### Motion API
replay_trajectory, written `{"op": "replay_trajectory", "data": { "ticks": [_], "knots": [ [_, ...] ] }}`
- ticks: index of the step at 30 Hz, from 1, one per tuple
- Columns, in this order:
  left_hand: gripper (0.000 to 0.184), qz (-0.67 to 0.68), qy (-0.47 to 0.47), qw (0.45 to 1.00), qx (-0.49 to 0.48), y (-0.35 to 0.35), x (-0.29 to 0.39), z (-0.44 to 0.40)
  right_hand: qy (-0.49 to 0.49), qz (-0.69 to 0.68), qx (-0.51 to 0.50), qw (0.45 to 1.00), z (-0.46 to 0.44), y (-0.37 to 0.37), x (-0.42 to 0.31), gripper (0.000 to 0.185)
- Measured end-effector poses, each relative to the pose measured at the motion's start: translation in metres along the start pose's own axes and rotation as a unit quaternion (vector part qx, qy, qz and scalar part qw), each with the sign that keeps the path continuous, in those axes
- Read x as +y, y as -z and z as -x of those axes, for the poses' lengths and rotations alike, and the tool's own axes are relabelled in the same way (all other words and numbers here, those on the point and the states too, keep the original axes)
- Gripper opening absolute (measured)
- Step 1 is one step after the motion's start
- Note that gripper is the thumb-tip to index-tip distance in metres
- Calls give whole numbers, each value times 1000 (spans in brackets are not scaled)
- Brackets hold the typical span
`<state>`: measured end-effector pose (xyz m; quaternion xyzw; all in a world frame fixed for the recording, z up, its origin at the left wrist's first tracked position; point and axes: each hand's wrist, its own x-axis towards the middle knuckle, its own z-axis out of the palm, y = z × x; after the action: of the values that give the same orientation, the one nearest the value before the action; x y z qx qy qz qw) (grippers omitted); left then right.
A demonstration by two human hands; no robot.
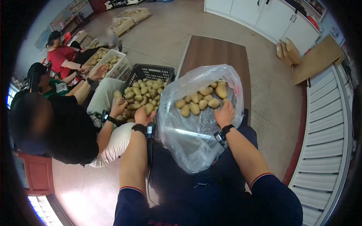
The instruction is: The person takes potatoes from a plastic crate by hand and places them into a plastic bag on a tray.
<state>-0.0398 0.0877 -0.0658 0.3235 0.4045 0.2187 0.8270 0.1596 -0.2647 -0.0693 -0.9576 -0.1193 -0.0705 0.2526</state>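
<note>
In front of me a clear plastic bag (196, 139) lies wide open with several potatoes (194, 108) inside. My right hand (225, 113) is in the bag's right side, its fingers curled round a potato that shows only in part. At the front edge of a black crate (154, 71) full of potatoes (141, 92), my left hand (143, 116) is closed on a potato (149, 109). A co-worker's hand (119, 106) is at the same crate, just left of mine and apart from it, near another potato.
Co-workers (56, 124) sit close on my left. Beyond the black crate stands a white crate (120, 67) of potatoes. The bag rests partly on a brown board (215, 52). Wooden boards (318, 62) and a white radiator (324, 139) are at the right.
</note>
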Motion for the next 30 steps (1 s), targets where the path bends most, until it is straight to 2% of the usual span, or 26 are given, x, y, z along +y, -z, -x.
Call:
{"op": "replay_trajectory", "data": {
  "ticks": [3,5,8,11,12,14,17,18,19,20,22,27,29,30],
  "knots": [
    [31,-38,11,999,32,7,5,-4,-16,6,4,1000,-3,-4,1,69],
    [27,-152,-59,987,3,9,6,-2,-23,-19,21,999,-6,-7,4,73],
    [24,-74,-21,996,50,-1,10,11,-43,-14,-9,999,-12,-6,7,76],
    [22,-87,-7,994,64,-1,10,8,-36,-41,-31,998,-17,1,9,75],
    [27,-189,-41,981,28,8,10,1,-38,-39,-32,998,-20,-1,14,75],
    [27,-168,-39,985,24,16,3,-8,2,-26,-60,998,-24,-5,21,77],
    [27,-125,-44,991,20,19,8,-7,-8,11,-65,998,-22,-9,18,78],
    [24,-548,-157,821,-7,19,15,-3,-8,11,-66,998,-19,-7,14,78],
    [23,-851,-234,468,-34,19,20,1,-43,-1,-81,996,-15,-5,11,78],
    [23,-852,-232,467,-36,23,19,-3,-79,-12,-96,992,-8,-5,10,79],
    [25,-837,-208,505,-20,28,15,-13,-70,-16,-78,994,2,-7,6,79],
    [31,-852,-224,473,-6,39,6,-32,6,-62,-1,998,23,-23,12,79],
    [21,-659,-307,683,-73,90,-20,-93,-19,-98,-25,995,30,-13,2,78],
    [10,-668,-282,684,-79,95,-23,-105,-19,-98,-26,995,34,-14,2,78]
  ]
}}
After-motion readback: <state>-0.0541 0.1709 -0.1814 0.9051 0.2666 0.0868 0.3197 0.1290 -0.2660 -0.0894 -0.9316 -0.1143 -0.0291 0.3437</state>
